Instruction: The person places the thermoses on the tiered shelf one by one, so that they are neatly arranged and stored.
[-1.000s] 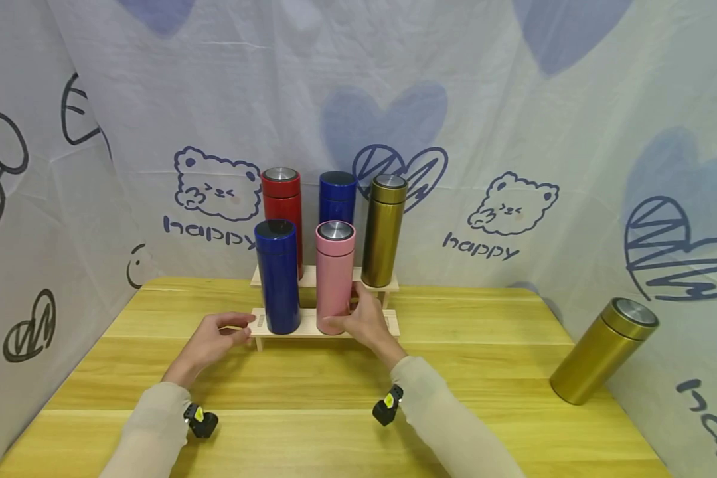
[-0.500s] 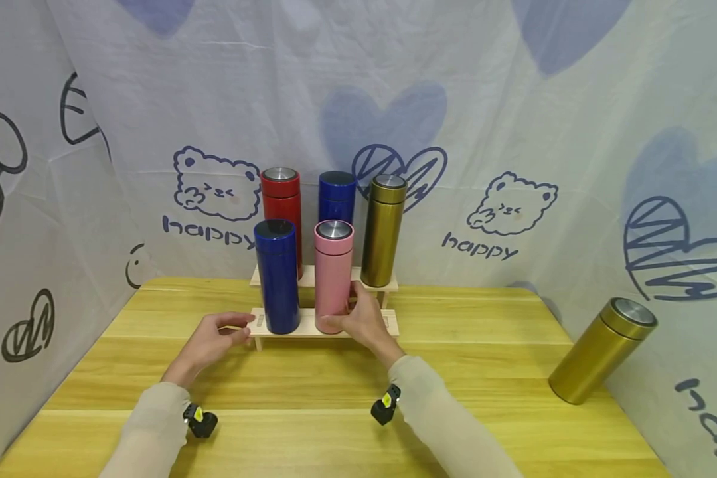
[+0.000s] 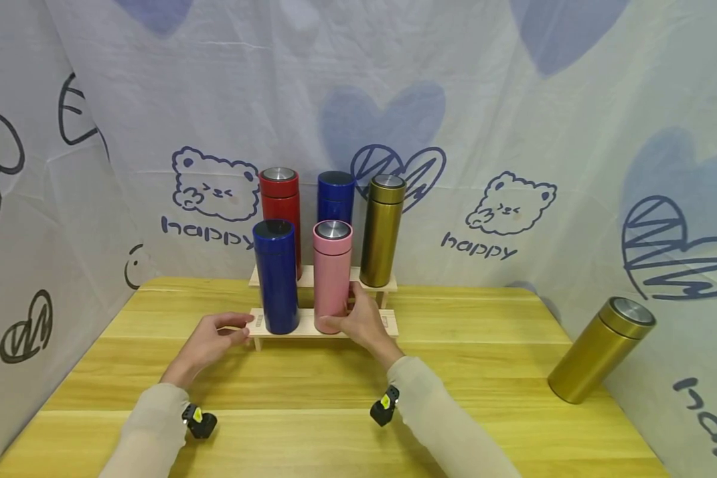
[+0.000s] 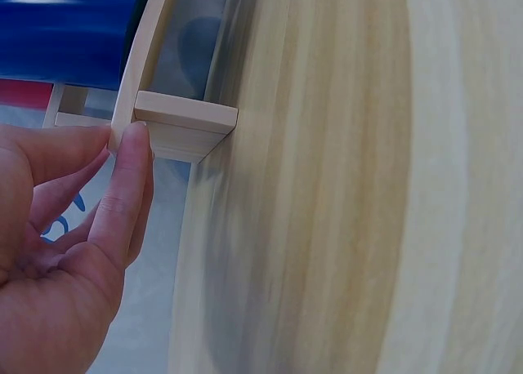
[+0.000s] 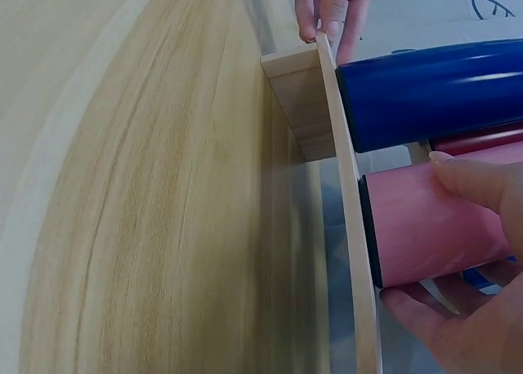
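My right hand (image 3: 364, 323) grips the lower part of a pink thermos bottle (image 3: 332, 275), which stands upright on the lower step of a two-step wooden stand (image 3: 307, 325). In the right wrist view, the thumb and fingers curl round the pink bottle (image 5: 425, 219) just above its base. My left hand (image 3: 209, 342) pinches the left end of the lower step; the left wrist view shows thumb and fingertips on either side of the board (image 4: 140, 72). Between the hands, a blue thermos bottle (image 3: 277, 282) stands upright on that same step.
On the upper step stand a red bottle (image 3: 280, 206), another blue bottle (image 3: 336, 196), partly hidden, and a gold bottle (image 3: 384, 232). A second gold bottle (image 3: 600, 352) stands at the right edge of the wooden table (image 3: 299, 425). A printed cloth (image 3: 484, 119) hangs behind.
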Demonstrator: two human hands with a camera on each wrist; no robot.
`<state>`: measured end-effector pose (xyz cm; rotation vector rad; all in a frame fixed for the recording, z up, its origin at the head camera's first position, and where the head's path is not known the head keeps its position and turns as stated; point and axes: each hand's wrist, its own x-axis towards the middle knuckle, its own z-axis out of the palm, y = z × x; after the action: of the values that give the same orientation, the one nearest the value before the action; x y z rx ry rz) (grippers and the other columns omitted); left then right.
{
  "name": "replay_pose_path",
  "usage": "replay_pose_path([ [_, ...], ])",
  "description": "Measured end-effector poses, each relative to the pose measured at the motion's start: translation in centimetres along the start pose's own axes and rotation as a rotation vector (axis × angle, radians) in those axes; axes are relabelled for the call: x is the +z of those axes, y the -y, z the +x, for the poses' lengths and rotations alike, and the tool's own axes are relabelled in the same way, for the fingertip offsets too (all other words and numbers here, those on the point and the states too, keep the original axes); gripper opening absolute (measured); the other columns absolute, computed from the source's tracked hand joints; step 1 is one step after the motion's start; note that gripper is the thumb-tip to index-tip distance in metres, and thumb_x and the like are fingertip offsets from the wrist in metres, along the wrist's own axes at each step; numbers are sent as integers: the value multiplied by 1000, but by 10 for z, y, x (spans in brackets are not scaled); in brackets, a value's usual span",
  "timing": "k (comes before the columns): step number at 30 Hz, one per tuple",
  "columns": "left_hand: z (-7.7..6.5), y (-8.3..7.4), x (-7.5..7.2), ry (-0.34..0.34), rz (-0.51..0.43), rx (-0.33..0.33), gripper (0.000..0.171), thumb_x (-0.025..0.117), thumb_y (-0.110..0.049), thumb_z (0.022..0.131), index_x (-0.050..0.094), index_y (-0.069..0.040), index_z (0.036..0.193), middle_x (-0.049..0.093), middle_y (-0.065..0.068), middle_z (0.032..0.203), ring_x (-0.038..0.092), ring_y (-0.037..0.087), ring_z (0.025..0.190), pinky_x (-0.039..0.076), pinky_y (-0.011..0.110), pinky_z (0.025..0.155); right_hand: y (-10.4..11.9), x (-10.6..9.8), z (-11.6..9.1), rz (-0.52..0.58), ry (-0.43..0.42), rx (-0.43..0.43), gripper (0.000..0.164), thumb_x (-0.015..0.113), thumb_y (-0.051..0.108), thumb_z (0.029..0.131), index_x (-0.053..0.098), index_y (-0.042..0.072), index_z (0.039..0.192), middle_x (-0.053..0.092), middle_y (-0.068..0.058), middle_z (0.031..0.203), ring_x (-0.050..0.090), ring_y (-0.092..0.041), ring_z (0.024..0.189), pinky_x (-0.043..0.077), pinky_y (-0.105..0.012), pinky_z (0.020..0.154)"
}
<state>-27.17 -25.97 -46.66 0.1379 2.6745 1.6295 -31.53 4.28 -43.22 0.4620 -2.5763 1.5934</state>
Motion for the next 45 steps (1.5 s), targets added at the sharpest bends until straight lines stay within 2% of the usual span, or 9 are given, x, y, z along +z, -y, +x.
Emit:
replay_pose_path([
  [11,0,-1,-1,8,-16,4,40,63,-8,100,61,6,137,58,30,143,73,18,100,55,18,82,0,0,-1,-7,-2,3,73,92,18,77,52,5,137,67,-17,127,66,-31,112,56,-46,100],
  [31,-1,-1,0,2,-12,-3,39,64,-9,100,62,5,137,60,29,143,73,18,100,54,17,82,1,-1,-1,1,2,-11,74,92,17,76,52,3,137,67,-19,127,66,-31,112,56,-46,99],
  [38,0,0,1,4,-4,-6,40,64,-10,100,61,5,137,60,28,143,74,20,101,54,18,84,5,-11,-3,3,21,22,84,93,19,76,47,6,144,64,-18,133,65,-34,116,55,-47,102],
  [45,-1,1,0,7,1,-7,40,64,-11,101,61,3,138,59,28,145,74,24,104,57,26,89,9,-27,-10,65,24,35,79,92,14,77,49,5,143,62,-22,136,65,-42,121,56,-51,102],
])
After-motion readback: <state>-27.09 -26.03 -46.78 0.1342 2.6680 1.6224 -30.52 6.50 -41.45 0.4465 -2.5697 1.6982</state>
